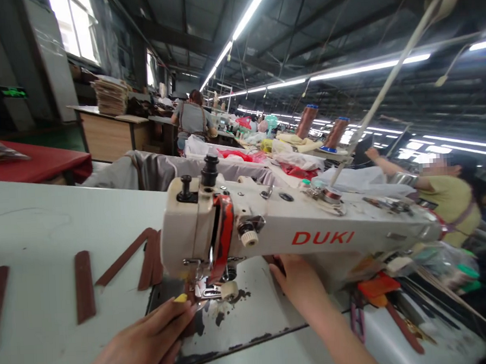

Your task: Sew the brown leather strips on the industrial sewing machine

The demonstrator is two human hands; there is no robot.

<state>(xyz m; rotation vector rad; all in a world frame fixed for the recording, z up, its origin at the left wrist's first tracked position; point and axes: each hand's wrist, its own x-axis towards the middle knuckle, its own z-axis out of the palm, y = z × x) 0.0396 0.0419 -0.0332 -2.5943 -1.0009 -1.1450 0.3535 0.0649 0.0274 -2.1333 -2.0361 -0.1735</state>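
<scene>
A white DUKI sewing machine (pixel 294 233) stands on the pale table (pixel 37 225). My left hand (pixel 153 339) lies flat at the presser foot (pixel 210 289), fingertips pressing a brown strip that is mostly hidden under them. My right hand (pixel 297 279) reaches under the machine's arm, behind the needle; what it touches is hidden. Several loose brown leather strips (pixel 84 285) lie on the table to the left of the machine.
Orange-handled scissors (pixel 374 289) lie at the right under the machine. Thread cones (pixel 306 121) stand behind. A person in a yellow top (pixel 447 193) works at the right, another person (pixel 193 119) sits farther back. A red table (pixel 38 160) is at the left.
</scene>
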